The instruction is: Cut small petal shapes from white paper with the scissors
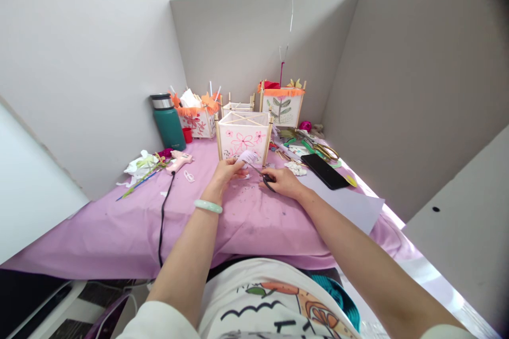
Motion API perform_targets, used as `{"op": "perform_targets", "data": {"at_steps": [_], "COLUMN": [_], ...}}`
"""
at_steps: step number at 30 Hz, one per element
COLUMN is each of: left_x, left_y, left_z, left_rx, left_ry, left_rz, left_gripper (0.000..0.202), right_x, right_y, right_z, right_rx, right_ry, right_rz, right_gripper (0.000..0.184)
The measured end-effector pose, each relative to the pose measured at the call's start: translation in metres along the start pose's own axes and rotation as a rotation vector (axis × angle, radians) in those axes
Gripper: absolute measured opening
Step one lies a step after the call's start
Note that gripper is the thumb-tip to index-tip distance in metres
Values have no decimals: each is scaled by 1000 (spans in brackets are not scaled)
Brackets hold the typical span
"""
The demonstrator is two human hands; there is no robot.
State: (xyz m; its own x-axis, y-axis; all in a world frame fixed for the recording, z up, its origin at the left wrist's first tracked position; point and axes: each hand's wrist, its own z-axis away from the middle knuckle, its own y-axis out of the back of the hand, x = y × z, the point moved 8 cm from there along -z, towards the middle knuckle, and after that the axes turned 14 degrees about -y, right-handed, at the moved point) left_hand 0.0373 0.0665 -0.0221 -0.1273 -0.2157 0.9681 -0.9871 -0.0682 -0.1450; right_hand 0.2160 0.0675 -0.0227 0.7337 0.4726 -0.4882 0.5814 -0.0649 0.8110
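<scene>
My left hand [227, 171], with a pale green bangle on its wrist, pinches a small piece of pale lilac paper [248, 157] with a fringed edge. My right hand [280, 180] is closed on the black handles of a pair of scissors [263, 176], whose blades point left toward the paper. Both hands hover over the purple tablecloth [131, 228], just in front of a white paper lantern [243, 137] with pink flowers and a wooden stick frame.
A green thermos [168, 122] stands at the back left, with a pink glue gun [178, 161] and its black cord beside it. More lanterns [283, 103] line the back. A black phone [324, 171] and a lilac paper sheet [350, 202] lie right. Grey partitions enclose the desk.
</scene>
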Motion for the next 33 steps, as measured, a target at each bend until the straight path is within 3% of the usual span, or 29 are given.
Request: {"op": "perform_targets", "data": {"at_steps": [33], "left_x": [-3], "left_y": [-1], "left_z": [-2], "left_rx": [-15], "left_ry": [-3], "left_rz": [-79], "left_gripper": [14], "right_x": [-1], "right_y": [0], "right_z": [0], "right_rx": [-39], "right_ry": [-45], "right_rz": [7], "right_gripper": [30]}}
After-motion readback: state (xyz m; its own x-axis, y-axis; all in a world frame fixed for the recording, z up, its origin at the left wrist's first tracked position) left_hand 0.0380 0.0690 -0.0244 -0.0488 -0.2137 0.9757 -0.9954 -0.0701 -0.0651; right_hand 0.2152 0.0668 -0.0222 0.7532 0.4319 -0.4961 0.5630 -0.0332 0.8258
